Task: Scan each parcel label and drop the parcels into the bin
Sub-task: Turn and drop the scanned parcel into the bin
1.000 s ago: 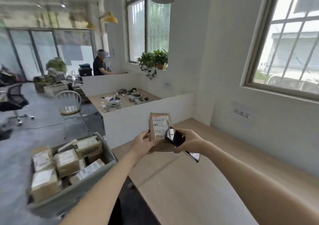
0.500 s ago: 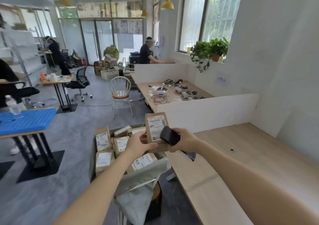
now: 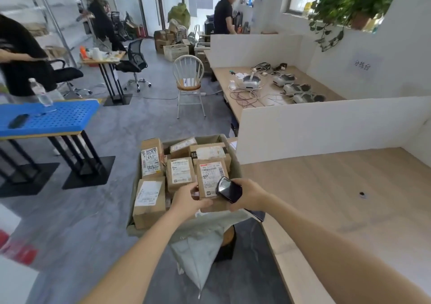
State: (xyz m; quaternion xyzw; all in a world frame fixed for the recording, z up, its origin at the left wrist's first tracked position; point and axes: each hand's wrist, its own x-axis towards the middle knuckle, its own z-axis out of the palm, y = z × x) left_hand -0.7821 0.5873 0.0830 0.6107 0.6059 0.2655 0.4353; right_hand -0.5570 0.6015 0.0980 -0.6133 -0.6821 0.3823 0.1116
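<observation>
A wooden table [image 3: 338, 187] stands just right of a grey bin [image 3: 133, 224] packed with labelled brown parcels. Above the bin, the left hand [image 3: 186, 198] grips a parcel [image 3: 211, 180] whose white barcode label has print too blurred to read. The right hand [image 3: 248, 195] is curled around a black scanner [image 3: 228, 189] touching that label.

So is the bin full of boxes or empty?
Nearly full. The bin holds many brown boxes packed side by side, reaching about to its rim. The left hand holds one more box above them.
</observation>
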